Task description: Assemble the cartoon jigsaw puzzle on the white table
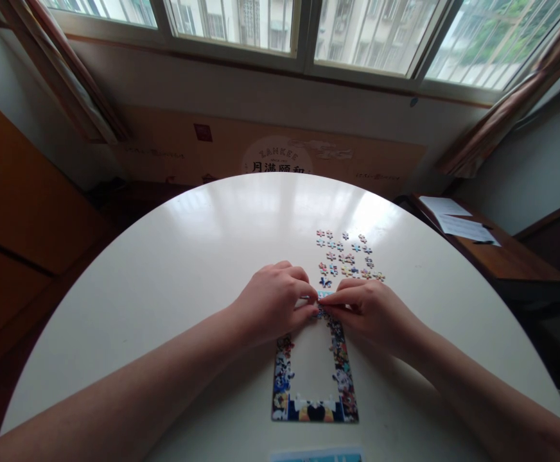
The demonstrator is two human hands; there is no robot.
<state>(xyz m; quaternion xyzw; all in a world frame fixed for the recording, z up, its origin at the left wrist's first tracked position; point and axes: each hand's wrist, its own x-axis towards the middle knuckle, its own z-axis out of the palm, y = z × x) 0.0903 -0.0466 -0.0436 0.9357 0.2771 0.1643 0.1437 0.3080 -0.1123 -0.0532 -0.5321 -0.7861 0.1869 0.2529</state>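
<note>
Through the head view, I located the jigsaw border (341, 359) on the white round-edged table (164, 308), in front of the person and slightly right of centre. Its sides and near edge formed an open rectangular outline, with bare tabletop showing inside; its far end lay at the fingertips of both hands. The left hand (277, 298) reached in from the left, with index finger and thumb bent toward each other at that far end and a narrow gap visible behind their tips. The right hand (371, 307) met it from the right, index finger extended and thumb below, their tips close together just beside the left fingertips. I could not tell whether either hand pinched a piece, since the contact point was small and partly covered. Beyond the hands I noted loose puzzle pieces (347, 258), spread flat in uneven rows, the nearest just beyond the right hand. A blue-topped sheet (316, 457) was cut off at the lower picture edge. To the right, papers (467, 230) lay on a brown side desk (525, 263).
</note>
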